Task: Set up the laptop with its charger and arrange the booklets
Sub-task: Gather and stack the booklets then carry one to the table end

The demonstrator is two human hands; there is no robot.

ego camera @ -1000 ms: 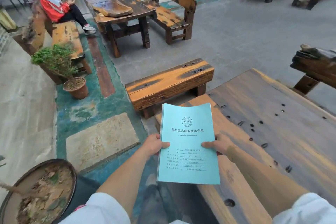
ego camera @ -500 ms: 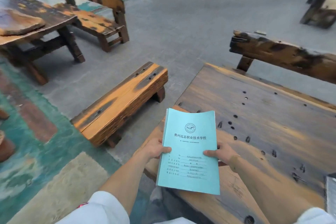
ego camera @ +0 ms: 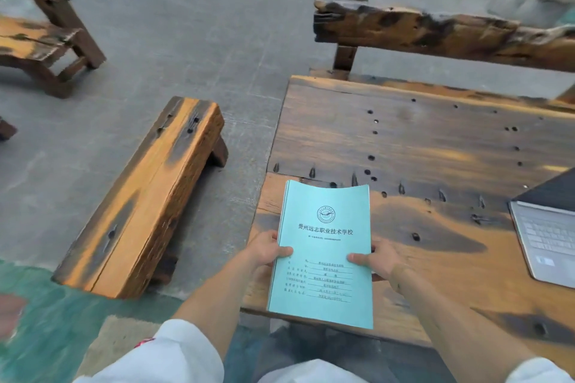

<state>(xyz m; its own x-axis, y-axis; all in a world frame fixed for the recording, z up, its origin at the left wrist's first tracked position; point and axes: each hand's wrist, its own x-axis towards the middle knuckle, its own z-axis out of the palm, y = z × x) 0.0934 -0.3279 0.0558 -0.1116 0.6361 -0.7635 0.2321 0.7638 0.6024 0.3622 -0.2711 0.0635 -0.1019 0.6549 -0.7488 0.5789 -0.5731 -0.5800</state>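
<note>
**Booklets held over near-left corner of desk**

Both hands closed on one stack of teal booklets (ego camera: 323,246) — left hand (ego camera: 267,250) gripping the left edge, thumb on the cover; right hand (ego camera: 378,260) gripping the right edge, thumb likewise on top, remaining fingers hidden beneath. Stack portrait-wise, printed cover up, far edge bowed slightly upward; several page edges visible along the left side. Near end projecting past the front edge of the desk (ego camera: 435,140), far end above the planks; contact with the wood not determinable.

Laptop (ego camera: 547,227) open at the right edge of view, on the desk, well apart from the booklets — pale keyboard deck and part of the dark screen visible, rest cut off. Charger not seen.

Low wooden bench (ego camera: 146,196) on grey floor left of the desk. Rough backrest beam (ego camera: 435,31) beyond the far edge.
</note>
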